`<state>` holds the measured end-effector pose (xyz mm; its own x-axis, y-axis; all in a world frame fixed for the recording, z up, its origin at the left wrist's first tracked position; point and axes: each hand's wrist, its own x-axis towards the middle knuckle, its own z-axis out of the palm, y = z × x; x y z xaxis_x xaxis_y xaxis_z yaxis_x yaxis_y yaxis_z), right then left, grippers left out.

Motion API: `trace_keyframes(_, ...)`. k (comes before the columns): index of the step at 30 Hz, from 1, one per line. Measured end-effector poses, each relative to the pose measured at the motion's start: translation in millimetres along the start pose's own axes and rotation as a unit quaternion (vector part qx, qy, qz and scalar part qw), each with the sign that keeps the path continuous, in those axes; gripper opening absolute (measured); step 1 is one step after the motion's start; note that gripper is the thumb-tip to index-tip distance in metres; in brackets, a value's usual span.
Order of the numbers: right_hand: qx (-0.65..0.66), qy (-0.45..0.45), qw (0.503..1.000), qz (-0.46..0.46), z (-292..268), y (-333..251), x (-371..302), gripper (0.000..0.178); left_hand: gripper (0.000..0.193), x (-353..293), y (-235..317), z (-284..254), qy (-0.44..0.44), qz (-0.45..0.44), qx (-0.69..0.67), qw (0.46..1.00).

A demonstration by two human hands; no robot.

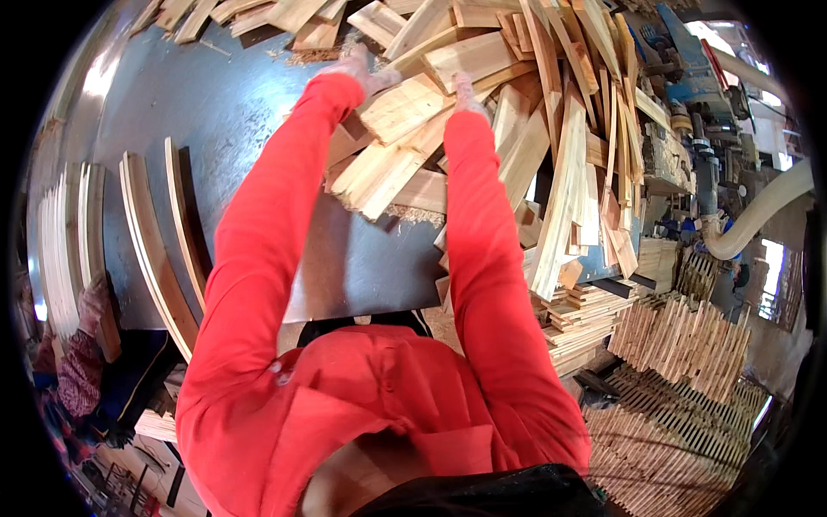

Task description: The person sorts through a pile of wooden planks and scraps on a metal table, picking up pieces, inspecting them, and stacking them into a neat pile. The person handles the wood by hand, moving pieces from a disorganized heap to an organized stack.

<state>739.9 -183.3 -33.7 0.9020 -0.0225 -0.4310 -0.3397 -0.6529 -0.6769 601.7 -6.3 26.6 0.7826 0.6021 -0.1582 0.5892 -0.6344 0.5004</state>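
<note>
A heap of loose, pale wooden boards lies across the far side of a grey metal table [370,271]. Both my arms, in red sleeves, reach out to it. My left hand [362,71] is at the heap's left edge with fingers apart, close to the end of a short board [403,108]. My right hand [468,93] grips the near edge of another wooden board [472,60] in the middle of the heap; its fingers are partly hidden. Below my hands, a further board [377,179] slants down toward me.
Separate wooden strips [155,250] stand at the table's left. There, a co-worker's gloved hand [93,306] touches a row of strips [59,250]. Stacked slats [680,345] fill the lower right. Machinery with a pale hose [732,237] stands at the right. Sawdust lies under the heap.
</note>
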Motion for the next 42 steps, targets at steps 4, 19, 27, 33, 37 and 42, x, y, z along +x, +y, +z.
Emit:
trace_keyframes(4, 0.095, -0.135, 0.980, 0.106, -26.7, 10.9, -38.3, 0.082, 0.067, 30.3, 7.4, 42.6, -0.262, -0.002, -0.171, 0.950)
trace_keyframes(19, 0.474, -0.245, 0.846, 0.005, -18.3, 124.9, -243.1, 0.052, 0.040, -330.4, -142.7, -67.7, -0.187, -0.124, -0.298, 0.928)
trace_keyframes(27, 0.319, -0.275, 0.884, -0.203, 36.4, 183.7, -300.1, 0.051, 0.038, -363.2, -183.3, -64.7, -0.049, -0.145, -0.403, 0.902)
trace_keyframes(33, 0.207, -0.229, 0.913, -0.267, 26.2, 104.7, -346.1, 0.051, 0.042, -352.4, -235.2, -39.0, 0.033, -0.269, -0.339, 0.901)
trace_keyframes(37, 0.417, -0.368, 0.782, -0.281, 54.7, 31.2, -297.6, 0.055, 0.046, -321.1, -271.0, 11.6, 0.071, -0.273, -0.393, 0.875)
trace_keyframes(42, -0.237, -0.237, 0.882, -0.331, 51.7, -42.9, -257.8, 0.058, 0.050, -303.5, -241.7, 16.7, 0.031, -0.292, -0.274, 0.916)
